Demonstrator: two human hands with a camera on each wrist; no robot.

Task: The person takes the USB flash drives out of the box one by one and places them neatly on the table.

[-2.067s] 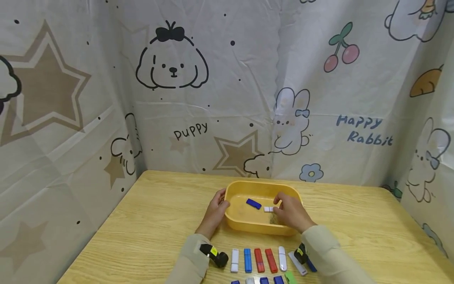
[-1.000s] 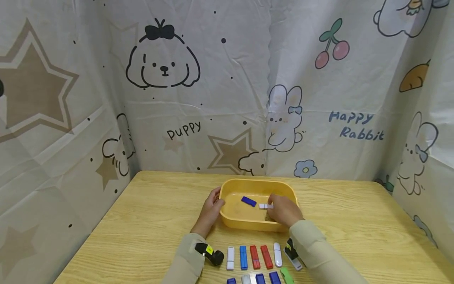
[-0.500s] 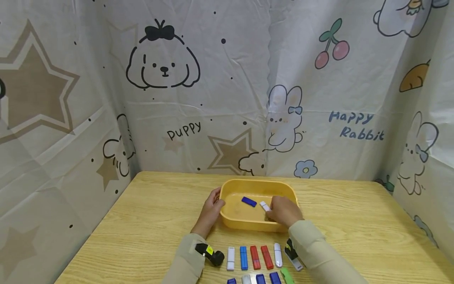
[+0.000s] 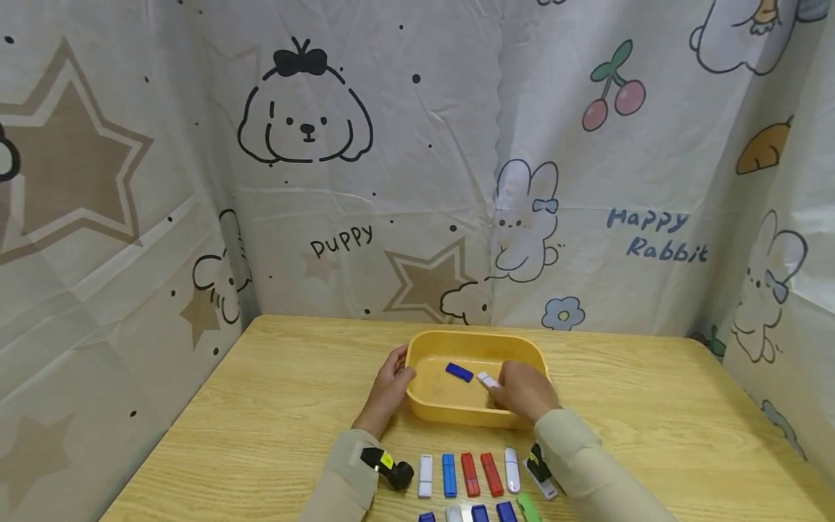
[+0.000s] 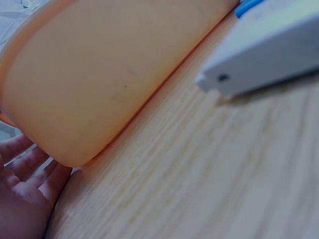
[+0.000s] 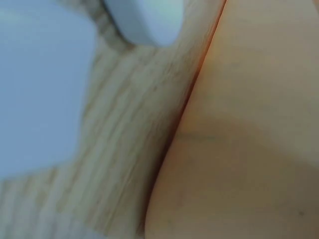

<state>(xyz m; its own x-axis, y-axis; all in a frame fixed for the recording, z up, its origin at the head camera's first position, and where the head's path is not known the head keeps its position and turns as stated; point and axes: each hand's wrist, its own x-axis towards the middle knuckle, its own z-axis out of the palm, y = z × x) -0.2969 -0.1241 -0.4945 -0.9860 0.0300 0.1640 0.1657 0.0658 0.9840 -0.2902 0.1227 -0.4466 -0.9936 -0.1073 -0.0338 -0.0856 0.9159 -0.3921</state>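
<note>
A yellow plastic tray [image 4: 450, 416] stands on the table. My left hand [image 4: 388, 388] holds its left end, thumb at the rim and fingers along the outer wall; the left wrist view shows those fingers [image 5: 30, 162] against the tray's corner. Inside the tray, my right hand [image 4: 525, 389] pinches the near end of a white USB stick [image 4: 485, 379], which lies slanted. The hand hides that end and the fingertips. A dark blue USB stick [image 4: 459, 373] lies apart, to its left. In the right wrist view only the tray's outer wall [image 6: 249, 119] and blurred white sticks show, no hand.
In front of the tray a row of USB sticks lies on the table: a white one [image 4: 425, 476], a blue one [image 4: 449, 475], red ones [image 4: 470, 475] and more whites. A second row, with a green one [image 4: 529, 507], is cut off at the bottom edge. Patterned curtains [image 4: 352, 174] enclose the table.
My right hand has lowered its fingers onto the white stick, which has turned from lying crosswise to slanted. The left hand stays on the tray. The head view has shifted slightly.
</note>
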